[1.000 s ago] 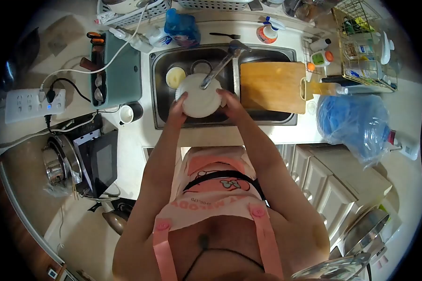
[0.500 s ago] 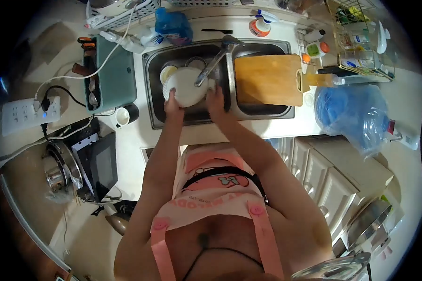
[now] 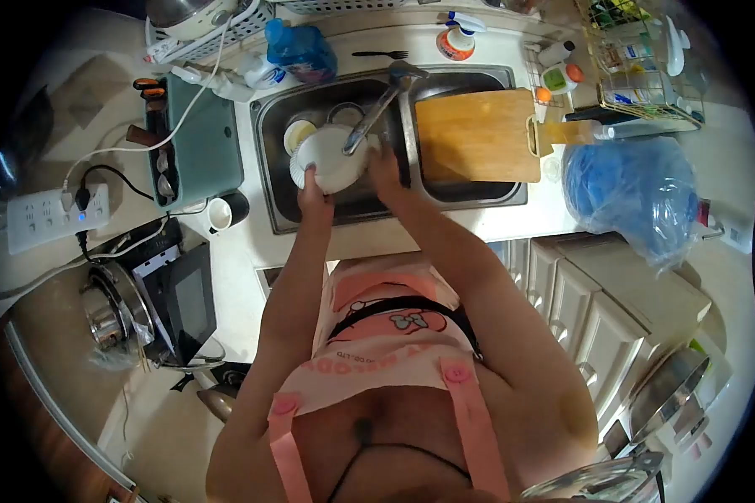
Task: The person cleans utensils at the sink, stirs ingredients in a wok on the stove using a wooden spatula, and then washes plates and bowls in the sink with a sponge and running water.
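Over the left basin of the steel sink (image 3: 270, 189), a white dish (image 3: 341, 168) is held under the faucet (image 3: 376, 117). A ribbed white edge shows at its left side; whether that belongs to the same dish I cannot tell. My left hand (image 3: 314, 199) grips its near left edge, thumb on top. At the right edge, my right hand (image 3: 384, 172) is closed against the dish, its fingertips partly hidden. Behind it in the basin sit a small pale yellowish bowl (image 3: 299, 132) and a round dark-rimmed item (image 3: 346, 112).
A wooden cutting board (image 3: 476, 136) lies across the right basin. Behind the sink stand a blue detergent bottle (image 3: 304, 54), a fork (image 3: 380, 54) and a spray bottle (image 3: 456, 44). A mug (image 3: 227, 212) is at the left, a blue plastic-wrapped bundle (image 3: 629, 189) at the right.
The dish has turned slightly and shifted a little to the right under the faucet, with both hands still on it. The whole view has shifted slightly.
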The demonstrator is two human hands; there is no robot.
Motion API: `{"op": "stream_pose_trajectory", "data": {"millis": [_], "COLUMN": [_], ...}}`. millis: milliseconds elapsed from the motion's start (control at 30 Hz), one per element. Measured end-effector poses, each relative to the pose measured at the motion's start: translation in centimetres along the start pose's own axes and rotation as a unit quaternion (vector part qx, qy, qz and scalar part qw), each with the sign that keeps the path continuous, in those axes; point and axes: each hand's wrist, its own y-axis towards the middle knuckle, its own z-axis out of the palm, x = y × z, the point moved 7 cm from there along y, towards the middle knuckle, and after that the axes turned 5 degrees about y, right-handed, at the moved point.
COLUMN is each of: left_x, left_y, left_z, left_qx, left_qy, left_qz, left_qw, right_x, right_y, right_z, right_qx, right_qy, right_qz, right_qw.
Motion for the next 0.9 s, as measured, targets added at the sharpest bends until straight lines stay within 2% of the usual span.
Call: {"op": "stream_pose_trajectory", "data": {"millis": [67, 133, 233, 333, 433, 533, 567, 600, 667, 700, 733, 767, 833, 900], "left_x": [-0.3, -1.0, -1.3, -2.9, -3.8, -4.0, -3.8, -3.0, -2.6, -2.5, -2.8, -1.9, -1.8, -2.3], "left_y": [0.6, 0.3, 0.7, 0.0, -0.7, -1.3, -1.5, -0.8, -1.9, -2.6, -3.5, -2.8, -2.1, -2.7], "left_z": [-0.2, 0.8, -0.3, 0.0, 0.1, 0.3, 0.9, 1.0, 2.2, 2.7, 3.0, 2.6, 2.7, 3.6], "left_qx": [0.014, 0.033, -0.013, -0.063, -0.092, -0.058, -0.036, 0.006, 0.011, 0.012, -0.018, -0.007, 0.03, 0.068], "left_qy": [-0.031, -0.085, -0.048, -0.041, -0.023, 0.001, 0.01, -0.017, 0.036, 0.064, 0.149, 0.178, 0.353, 0.397], "left_qz": [0.001, 0.004, -0.024, -0.005, 0.014, 0.04, 0.046, 0.083, 0.091, 0.094, 0.071, 0.094, 0.154, 0.196], "left_qw": [0.999, 0.996, 0.998, 0.997, 0.995, 0.998, 0.998, 0.996, 0.995, 0.993, 0.986, 0.98, 0.923, 0.894], "right_x": [-1.4, 0.9, 3.9, 1.4, 0.9, 2.4, 3.1, 2.7, 3.5, 5.1, 6.6, 7.6, 8.6, 8.0], "right_y": [-3.5, -9.1, -12.6, -9.2, -4.6, -2.7, -3.0, -3.7, -5.6, -7.2, -8.7, -9.6, -10.9, -9.2], "right_z": [1.1, 2.1, 3.2, 2.9, 0.4, -1.1, -0.7, 0.2, 1.2, 1.1, 1.3, 1.5, 1.8, 1.2], "right_qx": [0.039, 0.059, 0.093, 0.04, -0.049, -0.004, -0.014, -0.024, 0.002, 0.038, 0.076, 0.095, 0.129, 0.161], "right_qy": [-0.042, -0.149, -0.121, -0.114, -0.099, -0.024, -0.123, -0.218, -0.296, -0.283, -0.269, -0.25, -0.209, -0.181], "right_qz": [-0.12, -0.298, -0.317, -0.267, -0.121, -0.043, -0.169, -0.291, -0.407, -0.405, -0.402, -0.399, -0.387, -0.348], "right_qw": [0.991, 0.941, 0.936, 0.956, 0.987, 0.999, 0.978, 0.931, 0.864, 0.868, 0.872, 0.877, 0.889, 0.905]}}
